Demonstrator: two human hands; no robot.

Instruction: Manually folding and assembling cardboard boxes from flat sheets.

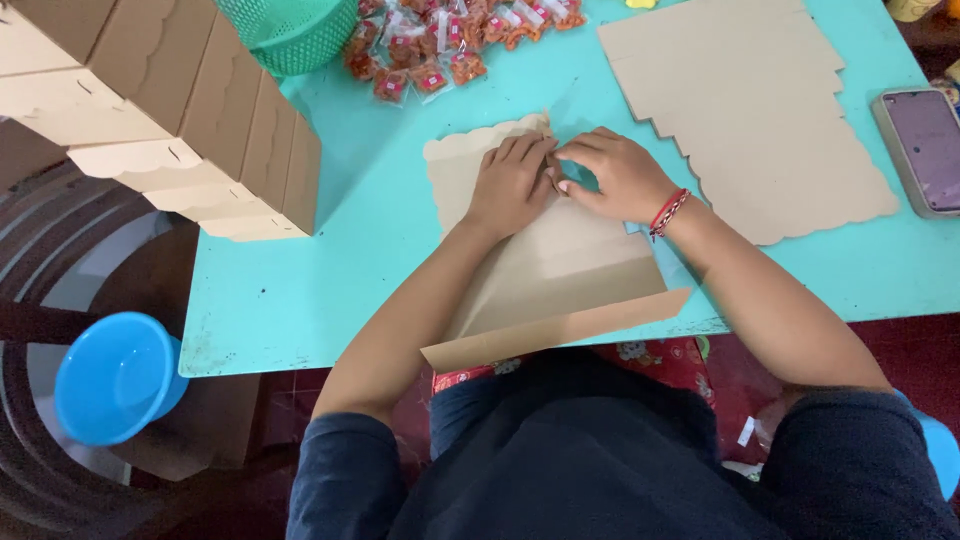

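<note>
Both hands are working right at the top edge of a flat brown cardboard box blank point(545, 265) that's lying on the turquoise desk point(330, 250). The left hand point(512, 183) is lying palm down on the cardboard, fingers stretched forward and pressed together, flattening the sheet near its scalloped edge. The right hand point(612, 175) is curling in from the side, its grip pinching down with fingertips bunched together on a small corner of the cardboard, just touching the left fingertips. A red braided bracelet point(668, 212) is sitting on the right wrist. Both forearms are angling in from the near edge of the desk, elbows spread wide, dark blue sleeves pushed up. The blank's lower flap is hanging over the near desk edge. Going outward: a stack of more flat blanks point(760, 110) is lying just to the right, a phone point(925, 150) beyond that at the desk's edge, a heap of small red snack packets point(440, 45) up top, a green mesh basket point(290, 30) beside them, and a row of folded boxes point(180, 110) on the left. A blue plastic stool point(115, 378) is standing on the floor.
</note>
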